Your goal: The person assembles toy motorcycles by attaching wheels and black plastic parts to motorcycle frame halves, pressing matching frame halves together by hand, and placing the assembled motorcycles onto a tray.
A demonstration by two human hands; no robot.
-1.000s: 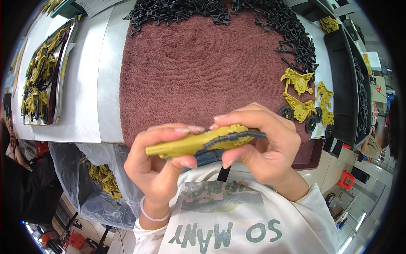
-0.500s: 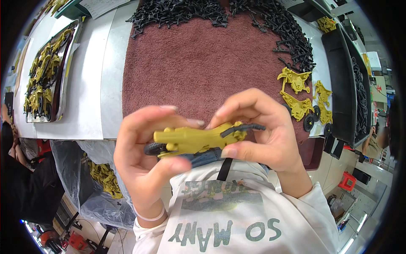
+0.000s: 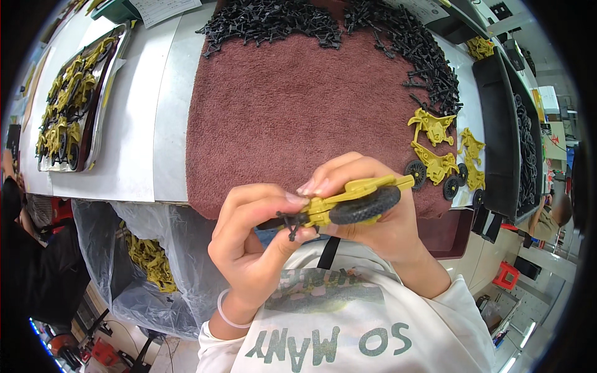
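Right now, the fingers of the left hand (image 3: 249, 233) are pinched around one end of a yellow toy motorbike (image 3: 319, 212), close to its small black handlebar (image 3: 293, 225). The fingers of the right hand (image 3: 392, 233) grasp the same toy along its body, thumb below and fingertips above, beside a chunky black wheel (image 3: 367, 205). Both hands hold it up at the near edge of the reddish-brown towel (image 3: 292, 112).

On the towel's right margin lie two yellow body pieces (image 3: 431, 127), with black wheels (image 3: 451, 188) by the nearer one. Just right of the towel, more yellow pieces (image 3: 472, 146) rest on the white tabletop (image 3: 134, 124). A heap of small black parts (image 3: 267, 25) spreads over the towel's far edge and round its far right corner.

Farther right of the towel stands a black bin (image 3: 500, 118) with black pieces inside. Well left of the towel, a tray (image 3: 99, 124) carries yellow-and-black toy motorbikes (image 3: 62, 115). Below the towel's near left corner hangs a clear plastic bag (image 3: 189, 267), with yellow parts (image 3: 149, 261) showing in it.
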